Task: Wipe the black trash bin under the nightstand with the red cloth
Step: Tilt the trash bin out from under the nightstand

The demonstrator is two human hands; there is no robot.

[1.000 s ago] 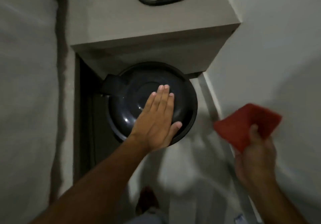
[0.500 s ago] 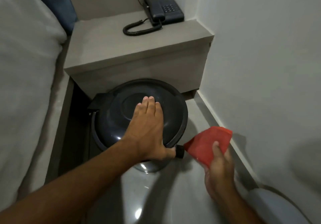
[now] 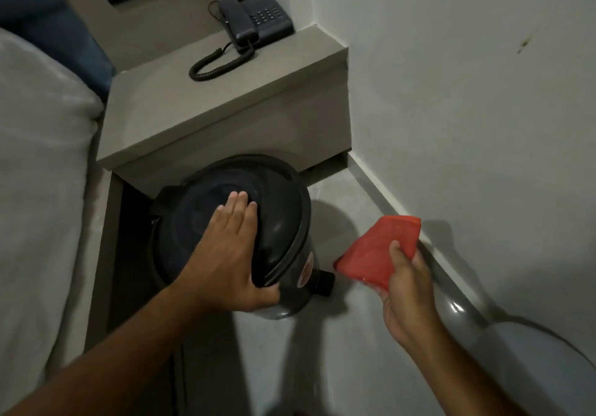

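Observation:
The black round trash bin (image 3: 283, 209) with a domed lid stands on the floor, half out from under the grey nightstand (image 3: 206, 122). My left hand (image 3: 225, 254) lies flat on the lid, its thumb hooked over the front rim. A black pedal (image 3: 324, 281) sticks out at the bin's lower right. My right hand (image 3: 403, 290) holds the folded red cloth (image 3: 374, 248) just right of the bin, apart from it, near the pedal.
A dark corded telephone (image 3: 254, 22) sits on the nightstand. A bed with white bedding (image 3: 38, 189) runs along the left. A white wall (image 3: 467, 93) with a grey baseboard closes the right side. A pale round object (image 3: 532, 367) lies at the bottom right.
The view has pulled back and up, showing more of the nightstand and phone. My left hand slid toward the lid's front rim. My right hand brought the cloth down close to the bin.

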